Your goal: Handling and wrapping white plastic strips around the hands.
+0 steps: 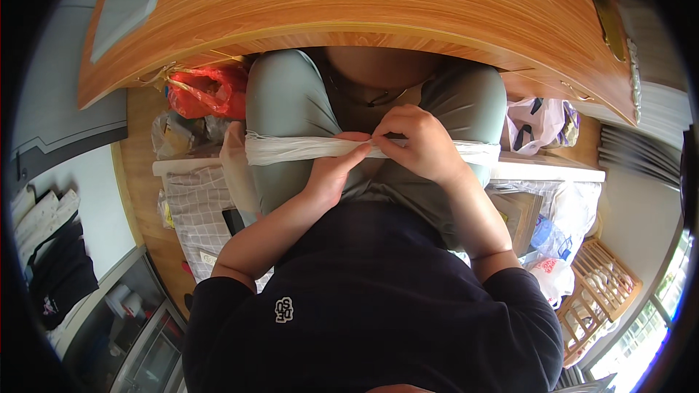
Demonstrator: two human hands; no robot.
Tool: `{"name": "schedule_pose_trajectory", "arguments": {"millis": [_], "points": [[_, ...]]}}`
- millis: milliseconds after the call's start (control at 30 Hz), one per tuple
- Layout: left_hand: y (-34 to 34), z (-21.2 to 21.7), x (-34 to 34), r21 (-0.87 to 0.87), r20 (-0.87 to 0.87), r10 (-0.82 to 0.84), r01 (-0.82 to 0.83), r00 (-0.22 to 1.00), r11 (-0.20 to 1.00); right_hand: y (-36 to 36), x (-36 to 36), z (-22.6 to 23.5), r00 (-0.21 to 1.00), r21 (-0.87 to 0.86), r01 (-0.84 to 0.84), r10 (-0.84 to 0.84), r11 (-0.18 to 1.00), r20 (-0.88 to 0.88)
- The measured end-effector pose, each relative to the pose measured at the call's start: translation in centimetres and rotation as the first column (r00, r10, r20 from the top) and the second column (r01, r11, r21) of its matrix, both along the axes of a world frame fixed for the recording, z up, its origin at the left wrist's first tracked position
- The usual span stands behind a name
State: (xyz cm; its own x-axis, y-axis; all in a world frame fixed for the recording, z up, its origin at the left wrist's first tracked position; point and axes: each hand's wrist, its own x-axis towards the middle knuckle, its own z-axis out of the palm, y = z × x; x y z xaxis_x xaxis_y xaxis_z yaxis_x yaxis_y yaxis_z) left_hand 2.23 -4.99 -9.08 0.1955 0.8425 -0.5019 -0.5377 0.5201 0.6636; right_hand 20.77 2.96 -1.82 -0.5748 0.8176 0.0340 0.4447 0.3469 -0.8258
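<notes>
A long white strip (285, 150), gathered lengthwise and wrinkled like thin plastic or cloth, lies across both my thighs. My left hand (339, 161) is closed on the middle of it, thumb and fingers meeting near its centre. Right beside it, my right hand (421, 140) pinches at the same spot with thumb and forefinger, its other fingers curled. The fingertips of both hands touch or nearly touch. Whatever small part is between them is too small to make out. The strip's ends rest loosely on my grey-green trousers (285, 98).
A wooden desk (364, 7) curves across the front, over my knees. Below it at left hangs a red plastic bag (204, 94); a pale pink bag (530, 120) is at right. Checked cloth (195, 200) lies beside me at left, a slatted wooden rack (597, 295) at the lower right.
</notes>
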Motion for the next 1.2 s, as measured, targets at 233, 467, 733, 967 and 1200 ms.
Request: {"name": "schedule_pose_trajectory", "arguments": {"millis": [233, 467, 733, 967, 1200], "points": [[0.1, 0.0, 0.1, -0.029, 0.009, 0.008, -0.007, 1.0, 1.0, -0.2, -0.2, -0.1, 0.999, -0.014, 0.014, -0.015, 1.0, -0.036], [0.2, -0.5, 0.1, -0.026, -0.023, -0.026, 0.025, 0.999, 0.999, -0.3, -0.5, 0.2, 0.994, -0.064, 0.08, -0.084, 0.995, -0.064], [0.3, 0.1, -0.4, -0.227, 0.175, 0.036, 0.005, 0.984, 0.974, 2.5, 3.5, 6.2, 0.96, -0.166, 0.169, -0.124, 0.972, 0.252], [0.2, 1.0, -0.7, -0.478, 0.339, 0.132, 0.05, 0.932, 0.877, 3.7, 10.0, 11.2, 0.968, -0.219, 0.048, 0.009, 0.975, 0.252], [0.0, 2.3, -1.7, -0.5, 0.407, 0.165, 0.068, 0.898, 0.863, 5.6, 6.6, 17.2, 0.564, -0.213, -0.292, -0.012, 0.932, -0.826]]}}
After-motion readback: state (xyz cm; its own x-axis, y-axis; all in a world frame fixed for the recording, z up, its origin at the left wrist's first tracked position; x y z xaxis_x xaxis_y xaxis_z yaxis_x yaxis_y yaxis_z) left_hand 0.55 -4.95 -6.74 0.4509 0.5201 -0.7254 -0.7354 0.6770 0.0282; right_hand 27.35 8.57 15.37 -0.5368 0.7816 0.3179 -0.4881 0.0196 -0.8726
